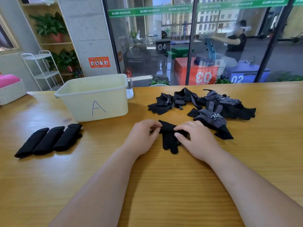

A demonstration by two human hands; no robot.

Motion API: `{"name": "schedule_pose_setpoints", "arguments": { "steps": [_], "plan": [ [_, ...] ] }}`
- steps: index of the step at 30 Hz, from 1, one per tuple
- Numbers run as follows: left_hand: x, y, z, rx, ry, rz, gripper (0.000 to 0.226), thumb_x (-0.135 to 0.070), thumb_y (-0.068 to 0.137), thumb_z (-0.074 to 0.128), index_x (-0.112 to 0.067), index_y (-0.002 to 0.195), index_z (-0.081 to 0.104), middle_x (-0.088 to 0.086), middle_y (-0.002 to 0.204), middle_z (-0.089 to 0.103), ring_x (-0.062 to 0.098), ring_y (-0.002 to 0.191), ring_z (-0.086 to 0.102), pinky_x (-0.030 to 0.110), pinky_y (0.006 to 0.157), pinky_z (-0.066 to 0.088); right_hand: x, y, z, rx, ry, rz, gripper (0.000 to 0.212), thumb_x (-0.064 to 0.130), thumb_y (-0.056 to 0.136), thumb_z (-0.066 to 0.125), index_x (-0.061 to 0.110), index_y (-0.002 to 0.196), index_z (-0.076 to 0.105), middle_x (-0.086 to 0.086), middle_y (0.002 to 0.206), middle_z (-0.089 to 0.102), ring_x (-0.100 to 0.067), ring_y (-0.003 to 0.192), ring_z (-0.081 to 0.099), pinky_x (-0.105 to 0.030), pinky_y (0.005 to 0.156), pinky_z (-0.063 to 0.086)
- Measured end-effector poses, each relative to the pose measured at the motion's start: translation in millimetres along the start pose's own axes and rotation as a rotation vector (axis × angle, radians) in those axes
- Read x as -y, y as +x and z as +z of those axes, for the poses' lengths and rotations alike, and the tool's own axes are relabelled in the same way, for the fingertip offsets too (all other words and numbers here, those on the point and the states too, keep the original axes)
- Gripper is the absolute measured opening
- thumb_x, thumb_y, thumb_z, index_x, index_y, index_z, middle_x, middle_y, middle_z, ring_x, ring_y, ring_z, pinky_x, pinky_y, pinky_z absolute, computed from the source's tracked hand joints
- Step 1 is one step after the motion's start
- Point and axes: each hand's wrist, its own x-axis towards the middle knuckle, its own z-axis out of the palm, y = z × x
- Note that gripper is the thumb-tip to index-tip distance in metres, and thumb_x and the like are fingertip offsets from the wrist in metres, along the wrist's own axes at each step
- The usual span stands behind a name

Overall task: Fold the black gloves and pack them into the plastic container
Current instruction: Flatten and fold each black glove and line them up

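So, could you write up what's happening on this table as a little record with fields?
Being folded: black glove, pinched by left hand and right hand
Already folded: three folded gloves, side by side left of the hands
Waiting: glove pile, beyond the right hand
Container: plastic container marked A, inside mostly hidden
Surface: wooden table

**A:** Where is there room on the table (164,185)?
**B:** The near left and near right are bare wood.
**A:** What is in the way on the left?
**B:** The tub (93,99) stands there, open on top. Three folded gloves (49,140) lie near it, side by side. From them to the left hand (141,136) the wood is bare.
**A:** And on the right?
**B:** A pile of gloves (213,105) lies just behind the right hand (195,138). Both hands pinch one glove (168,141)
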Motion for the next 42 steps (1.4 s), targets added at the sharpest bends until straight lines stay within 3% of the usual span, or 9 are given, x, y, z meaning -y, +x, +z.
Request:
{"name": "schedule_pose_setpoints", "arguments": {
  "steps": [9, 13, 18, 22, 25, 27, 34, 38, 42],
  "plan": [
    [-1.5, -4.6, -0.2, 0.052, 0.052, -0.058, 0.047, -0.044, 0.099, 0.072, -0.036, 0.144, 0.061, -0.021, 0.112, 0.062, 0.008, 0.114, 0.055, 0.037, 0.105, 0.050, -0.4, -5.2, -6.3, -0.020, 0.301, -0.070, 0.009, 0.035, 0.096, 0.073, 0.041, 0.091, 0.077, 0.027, 0.097, 0.071, -0.001, 0.104, 0.061, -0.036, 0.096, 0.048],
    [-0.9, -0.5, -5.2, 0.042, -0.050, -0.047, 0.020, -0.039, 0.101, 0.071, -0.038, 0.121, 0.073, -0.020, 0.106, 0.068, 0.004, 0.105, 0.060, 0.032, 0.094, 0.052, 0.9, -3.7, -10.3, -0.183, 0.398, -0.022, 0.014, 0.027, 0.101, 0.068, 0.036, 0.098, 0.078, 0.019, 0.100, 0.071, -0.001, 0.101, 0.062, -0.016, 0.086, 0.045],
    [-11.6, 23.5, -30.6, -0.050, -0.321, -0.097, 0.015, -0.033, 0.100, 0.074, -0.034, 0.115, 0.073, -0.015, 0.103, 0.078, 0.008, 0.100, 0.072, 0.042, 0.097, 0.060, -2.3, 1.5, -9.5, -0.317, 0.463, 0.053, 0.021, 0.023, 0.106, 0.059, 0.036, 0.108, 0.076, 0.018, 0.109, 0.068, -0.006, 0.099, 0.062, -0.022, 0.082, 0.049],
    [-27.1, 56.3, -62.8, -0.202, -0.269, -0.066, 0.014, -0.029, 0.100, 0.073, -0.032, 0.113, 0.071, -0.015, 0.102, 0.075, 0.005, 0.099, 0.070, 0.038, 0.095, 0.059, -2.0, 3.6, -9.1, -0.318, 0.474, 0.067, 0.022, 0.021, 0.107, 0.058, 0.034, 0.112, 0.075, 0.018, 0.108, 0.065, -0.006, 0.096, 0.061, -0.024, 0.078, 0.046],
    [-45.9, 65.4, -82.4, -0.398, -0.172, 0.019, 0.014, -0.024, 0.101, 0.072, -0.034, 0.109, 0.067, -0.018, 0.102, 0.070, 0.000, 0.097, 0.065, 0.019, 0.085, 0.050, -0.4, 2.4, -8.8, -0.293, 0.476, 0.073, 0.022, 0.022, 0.107, 0.058, 0.035, 0.113, 0.075, 0.018, 0.108, 0.063, -0.007, 0.093, 0.060, -0.023, 0.076, 0.045],
    [-50.7, 62.8, -85.7, -0.456, -0.055, 0.133, 0.014, -0.021, 0.099, 0.072, -0.032, 0.107, 0.067, -0.016, 0.102, 0.067, 0.005, 0.098, 0.063, 0.022, 0.086, 0.050, 0.6, 1.0, -10.1, -0.288, 0.484, 0.076, 0.022, 0.023, 0.107, 0.058, 0.036, 0.113, 0.075, 0.018, 0.109, 0.063, -0.008, 0.093, 0.060, -0.022, 0.076, 0.045],
    [-4.4, -6.3, -24.9, 0.201, 0.312, 0.235, 0.014, -0.033, 0.087, 0.061, -0.037, 0.100, 0.061, -0.017, 0.110, 0.056, 0.011, 0.104, 0.058, 0.042, 0.086, 0.056, -0.9, -1.5, -11.5, -0.184, 0.420, 0.055, 0.020, 0.023, 0.104, 0.061, 0.037, 0.105, 0.075, 0.018, 0.107, 0.064, -0.004, 0.093, 0.061, -0.022, 0.079, 0.047],
    [7.5, -20.4, -21.5, 0.106, 0.251, 0.233, 0.024, -0.050, 0.094, 0.047, -0.037, 0.102, 0.065, -0.019, 0.104, 0.060, 0.008, 0.100, 0.053, 0.039, 0.089, 0.050, -0.5, -0.2, -9.3, -0.118, 0.296, 0.038, 0.018, 0.026, 0.102, 0.062, 0.040, 0.106, 0.073, 0.018, 0.104, 0.062, -0.001, 0.094, 0.058, -0.031, 0.085, 0.050],
    [12.5, -20.7, -15.9, 0.045, 0.273, 0.241, 0.025, -0.038, 0.100, 0.056, -0.032, 0.118, 0.073, -0.017, 0.108, 0.061, 0.009, 0.105, 0.051, 0.035, 0.095, 0.049, 3.7, -1.9, -7.3, -0.024, 0.084, 0.043, 0.022, 0.031, 0.102, 0.060, 0.042, 0.118, 0.070, 0.022, 0.112, 0.056, -0.005, 0.108, 0.050, -0.037, 0.092, 0.051]
  ]
}}
